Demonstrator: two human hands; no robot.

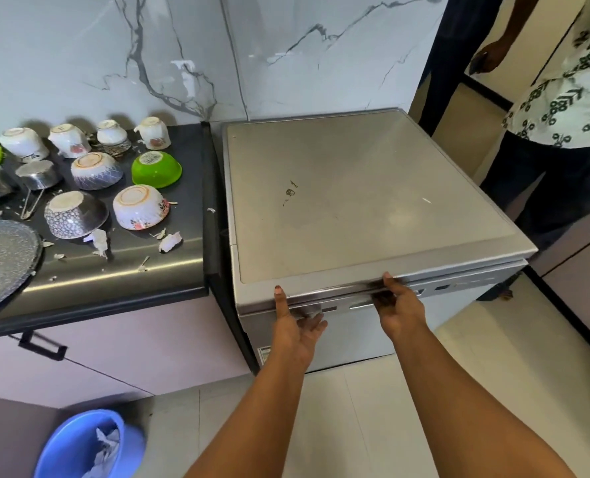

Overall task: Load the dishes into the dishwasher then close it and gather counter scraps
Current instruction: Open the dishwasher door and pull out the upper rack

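Left hand [295, 326]: on the top front edge of the dishwasher [366, 201], thumb up over the lip, fingers [316, 320] curled under the door's edge, gripping it.
Right hand [395, 305]: beside the left, same edge, fingers hooked into the handle recess, gripping the door.
Dishwasher: door shut, stands right of the counter [169, 270].
Dishes: cups [153, 132], bowls [140, 207], a green bowl [156, 169] and steel pots [40, 174], upside down on the counter; a speckled plate [2, 257] at its left edge.
Scraps [170, 241]: pale bits scattered among the dishes.
Floor: blue bin [79, 446] with crumpled paper.
Right: a bystander [562, 132] stands near.
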